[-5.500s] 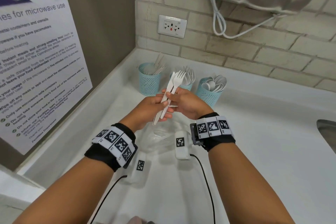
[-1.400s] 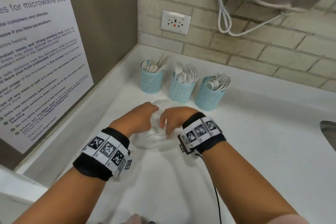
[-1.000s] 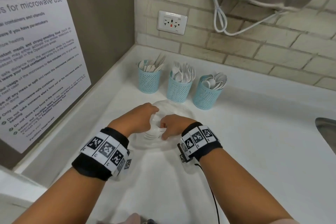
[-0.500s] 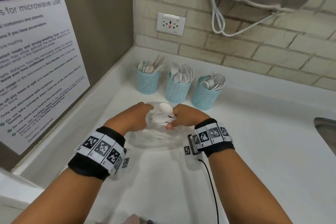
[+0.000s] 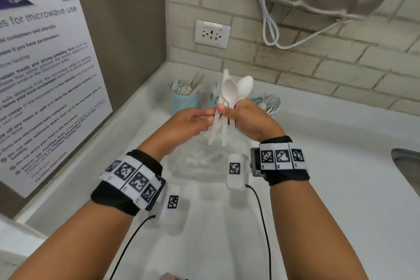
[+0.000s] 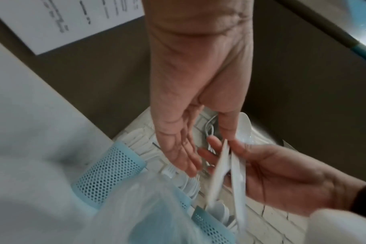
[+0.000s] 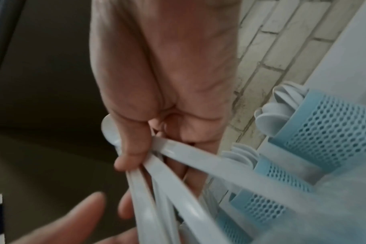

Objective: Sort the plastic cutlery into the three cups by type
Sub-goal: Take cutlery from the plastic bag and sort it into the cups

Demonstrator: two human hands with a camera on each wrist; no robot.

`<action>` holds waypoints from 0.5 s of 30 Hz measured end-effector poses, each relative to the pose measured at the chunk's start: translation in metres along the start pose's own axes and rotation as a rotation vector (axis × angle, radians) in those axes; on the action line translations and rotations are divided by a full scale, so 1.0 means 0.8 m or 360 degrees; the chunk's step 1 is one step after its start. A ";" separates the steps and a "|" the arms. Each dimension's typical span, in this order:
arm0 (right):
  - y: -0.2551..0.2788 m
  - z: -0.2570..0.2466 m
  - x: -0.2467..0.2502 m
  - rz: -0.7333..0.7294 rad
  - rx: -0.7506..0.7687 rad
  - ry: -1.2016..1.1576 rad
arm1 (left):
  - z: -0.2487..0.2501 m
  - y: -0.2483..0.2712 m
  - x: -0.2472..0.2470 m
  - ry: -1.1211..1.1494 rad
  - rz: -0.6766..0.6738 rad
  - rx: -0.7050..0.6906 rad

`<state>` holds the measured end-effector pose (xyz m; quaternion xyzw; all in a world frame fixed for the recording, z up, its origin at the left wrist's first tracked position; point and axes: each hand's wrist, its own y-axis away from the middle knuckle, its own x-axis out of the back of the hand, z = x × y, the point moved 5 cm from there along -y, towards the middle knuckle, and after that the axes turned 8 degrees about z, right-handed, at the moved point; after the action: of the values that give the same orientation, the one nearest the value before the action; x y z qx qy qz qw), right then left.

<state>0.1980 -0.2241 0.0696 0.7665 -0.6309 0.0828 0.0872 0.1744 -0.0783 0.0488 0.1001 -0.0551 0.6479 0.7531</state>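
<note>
right hand: fingers and thumb curled round a small bunch of white cutlery, held upright over the counter; two spoon bowls stick up on top, with a flatter piece behind them that's probably a knife, tbh the head view's too washed out to swear to it

left hand: fingers mostly straight and loose; from the left wrist view the palm's open and nothing's gripped; fingertips just reaching in to the handles right below the other hand's thumb, looks like it's about to peel one piece off

handles: fanned out below the grip in the right wrist view, so the bunch isn't squared up; could slip if the hold loosens

left cup: blue mesh, flat handles and blades sticking out; reads as the knife cup

middle cup: mostly hidden behind the raised bunch; fork tines show in the left wrist view

right cup: spoon bowls piled in it, just past the right hand

plastic bag: clear, crumpled on the counter under the hands; can't tell if anything's left inside

progress: I'd say nearly done; all three cups already well stocked; what's left is splitting this handful by type and dropping each piece in, spoons to the right, plus whatever the bag might hide
</note>
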 end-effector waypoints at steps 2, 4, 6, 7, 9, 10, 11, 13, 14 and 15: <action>-0.004 -0.001 -0.007 0.0072 -0.0059 -0.0157 | 0.001 -0.005 -0.011 0.0068 -0.0087 0.0002; -0.009 0.002 -0.016 0.0110 -0.0051 -0.0211 | -0.001 -0.010 -0.018 0.0171 -0.0126 0.0022; -0.011 0.006 -0.023 0.0138 -0.0020 -0.0229 | -0.004 -0.009 -0.024 0.0232 -0.0182 0.0067; -0.013 0.010 -0.025 0.0140 -0.0037 -0.0245 | -0.007 -0.009 -0.026 0.0266 -0.0204 0.0092; -0.013 0.018 -0.030 0.0095 -0.0091 -0.0311 | -0.015 -0.009 -0.029 0.0263 -0.0240 0.0120; -0.012 0.021 -0.034 0.0064 -0.0136 -0.0352 | -0.017 -0.008 -0.031 0.0243 -0.0263 0.0125; -0.011 0.023 -0.037 0.0028 -0.0176 -0.0394 | -0.020 -0.009 -0.033 0.0248 -0.0288 0.0129; -0.011 0.027 -0.042 -0.0009 -0.0216 -0.0446 | -0.024 -0.011 -0.035 0.0259 -0.0297 0.0142; -0.011 0.027 -0.045 -0.0020 -0.0216 -0.0456 | -0.025 -0.011 -0.035 0.0278 -0.0281 0.0152; -0.011 0.026 -0.046 -0.0024 -0.0201 -0.0456 | -0.026 -0.012 -0.035 0.0319 -0.0259 0.0169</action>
<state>0.2000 -0.1925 0.0404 0.7682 -0.6350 -0.0679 0.0450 0.1785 -0.1024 0.0216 0.0787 0.0630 0.5933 0.7986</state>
